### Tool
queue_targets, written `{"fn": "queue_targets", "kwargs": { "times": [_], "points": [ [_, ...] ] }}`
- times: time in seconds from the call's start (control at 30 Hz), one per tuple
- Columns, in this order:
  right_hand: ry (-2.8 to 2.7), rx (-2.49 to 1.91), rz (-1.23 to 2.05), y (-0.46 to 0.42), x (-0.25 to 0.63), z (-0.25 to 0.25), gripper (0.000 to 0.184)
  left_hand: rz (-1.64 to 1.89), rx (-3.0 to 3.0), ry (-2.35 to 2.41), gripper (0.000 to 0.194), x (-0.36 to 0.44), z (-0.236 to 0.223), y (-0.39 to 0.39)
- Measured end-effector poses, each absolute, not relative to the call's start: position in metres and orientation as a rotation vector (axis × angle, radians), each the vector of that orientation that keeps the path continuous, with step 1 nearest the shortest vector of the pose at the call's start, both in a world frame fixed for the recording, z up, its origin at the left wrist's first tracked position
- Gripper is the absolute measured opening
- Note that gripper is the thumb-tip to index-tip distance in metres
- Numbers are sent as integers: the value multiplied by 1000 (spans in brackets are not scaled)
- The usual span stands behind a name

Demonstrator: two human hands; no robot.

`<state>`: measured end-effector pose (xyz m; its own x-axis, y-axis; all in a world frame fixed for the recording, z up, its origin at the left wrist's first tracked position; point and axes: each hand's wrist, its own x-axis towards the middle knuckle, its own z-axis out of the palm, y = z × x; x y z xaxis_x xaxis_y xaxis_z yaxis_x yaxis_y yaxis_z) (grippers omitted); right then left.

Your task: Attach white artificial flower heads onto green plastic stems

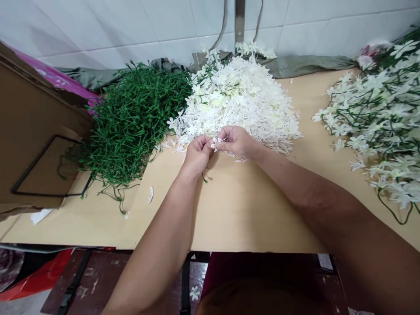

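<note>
Pale tiles covered the wall (177, 22) behind a tabletop (256, 214) faced with tan cardboard. A cardboard box (36, 109) stood at the left end, with a black wire frame (46, 193) near its base. Beside it lay a tangled heap of green stems (141, 105), and next to that, touching it, a mound of white blossoms (243, 96). Farther right, well apart, white flowers on green stalks (387, 113) were piled up.

Just in front of the mound, above the tabletop, the left hand (196, 154) and the right hand (238, 142) met at a small white flower (215, 144). The left fingers were pinched together on its left side, the right fingers clamped on its right. A green stem end (205, 178) showed below the left hand, its upper part hidden. A loose white petal (151, 195) lay near the green heap's front edge.
</note>
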<state>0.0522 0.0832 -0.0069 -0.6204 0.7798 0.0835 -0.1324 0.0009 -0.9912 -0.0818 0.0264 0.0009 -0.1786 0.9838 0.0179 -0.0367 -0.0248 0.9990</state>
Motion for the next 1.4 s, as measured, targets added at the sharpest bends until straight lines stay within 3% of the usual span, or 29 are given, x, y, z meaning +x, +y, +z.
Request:
{"fn": "queue_targets", "kwargs": {
  "times": [0.2, 0.77, 0.97, 1.4],
  "points": [
    [-1660, -623, 1745, 86, 58, -6, 34, 1372, 1108, 1284, 39, -78, 4, 25],
    [-1727, -728, 1651, 84, 58, -3, 34, 1344, 1172, 1330, 34, -80, -1, 28],
    [-1594, -703, 1753, 81, 58, -1, 31, 1360, 1179, 1316, 37, -78, -1, 28],
    [-1516, -661, 1798, 88, 62, 7, 44, 1385, 1098, 1232, 38, -78, 4, 30]
  ]
}}
